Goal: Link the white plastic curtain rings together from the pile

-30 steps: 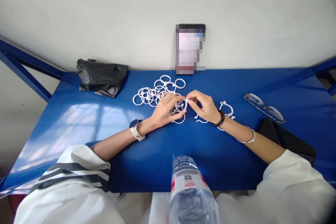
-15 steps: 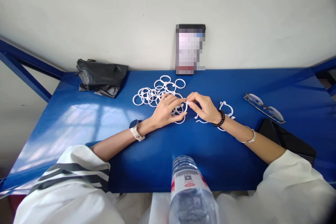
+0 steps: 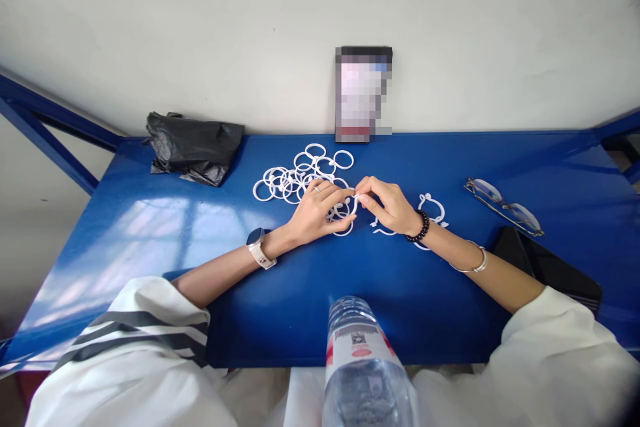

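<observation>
**Blue tabletop [image 3: 285, 293] against a pale wall [image 3: 200, 33], with a white ring [image 3: 356, 205] between my hands**

The phone [image 3: 357, 97], propped upright against the wall at the table's far edge with its screen blurred, serves as landmark. The white ring is in front of the phone, on my side. My left hand [image 3: 320, 207] holds it between index finger and thumb, which stand a little apart; my right hand [image 3: 383, 203] pinches its end narrowly. A heap of white rings [image 3: 264, 190] lies in front of the phone and to its left, partly under my left hand. Opened rings [image 3: 432, 210] lie in front and to the right, beside my right hand.

The tabletop is glossy; well left of the phone it carries pale, window-like reflections [image 3: 145, 233]. A crumpled black bag [image 3: 195, 147] sits left of the phone, near the wall. To the phone's right and nearer me lie eyeglasses [image 3: 503, 203], then a flat black object [image 3: 550, 267] partly hidden by my forearm. Blue frame bars [image 3: 50, 113] slope at far left; others rise at far right. A clear bottle [image 3: 360, 347] stands directly in front of the phone, nearest me; I cannot tell what supports it.
</observation>
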A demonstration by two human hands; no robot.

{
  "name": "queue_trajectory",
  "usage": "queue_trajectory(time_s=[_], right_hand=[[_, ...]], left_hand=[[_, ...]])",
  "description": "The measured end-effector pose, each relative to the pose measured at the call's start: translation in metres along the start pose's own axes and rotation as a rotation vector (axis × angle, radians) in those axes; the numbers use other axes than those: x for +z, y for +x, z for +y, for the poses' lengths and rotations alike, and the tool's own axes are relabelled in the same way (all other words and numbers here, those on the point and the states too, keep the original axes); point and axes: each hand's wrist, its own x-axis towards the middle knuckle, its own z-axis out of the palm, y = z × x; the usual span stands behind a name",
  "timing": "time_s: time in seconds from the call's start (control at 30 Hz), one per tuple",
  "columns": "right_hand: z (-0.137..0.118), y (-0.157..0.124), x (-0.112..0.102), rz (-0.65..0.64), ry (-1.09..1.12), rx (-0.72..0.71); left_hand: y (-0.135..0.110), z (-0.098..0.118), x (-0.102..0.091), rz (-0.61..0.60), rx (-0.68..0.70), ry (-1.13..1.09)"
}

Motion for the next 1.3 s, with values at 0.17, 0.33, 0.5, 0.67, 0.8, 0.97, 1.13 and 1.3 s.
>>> queue_trajectory(time_s=[0.17, 0.33, 0.5, 0.67, 0.8, 0.97, 1.13, 1.3], right_hand=[[-0.0002, 0.0004, -0.0002, -0.006, 0.006, 0.006], [0.0001, 0.0006, -0.0004, -0.011, 0.008, 0.010], [0.0001, 0.0001, -0.0010, -0.019, 0.014, 0.022], [0.0003, -0.0004, -0.0006, -0.028, 0.016, 0.034], [-0.0005, 0.0000, -0.0003, -0.028, 0.009, 0.036], [-0.0009, -0.0001, -0.0008, -0.033, 0.000, 0.036], [0.0007, -0.0008, -0.0006, -0.038, 0.000, 0.036], [0.0010, -0.0011, -0.0003, -0.037, 0.007, 0.038]], left_hand=[[-0.0004, -0.0004, 0.0001, -0.027, -0.019, 0.006], [-0.0004, -0.0002, -0.0003, -0.021, -0.009, 0.002], [-0.0006, -0.0002, -0.0001, -0.028, -0.015, 0.003], [-0.0008, -0.0005, 0.0006, -0.025, -0.008, 0.006], [-0.0009, -0.0005, 0.0007, -0.025, -0.005, 0.000], [-0.0008, -0.0002, -0.0001, -0.074, -0.051, -0.006], [-0.0005, 0.0003, -0.0014, -0.107, -0.071, -0.015], [-0.0006, 0.0002, -0.0011, -0.072, -0.027, -0.016]])
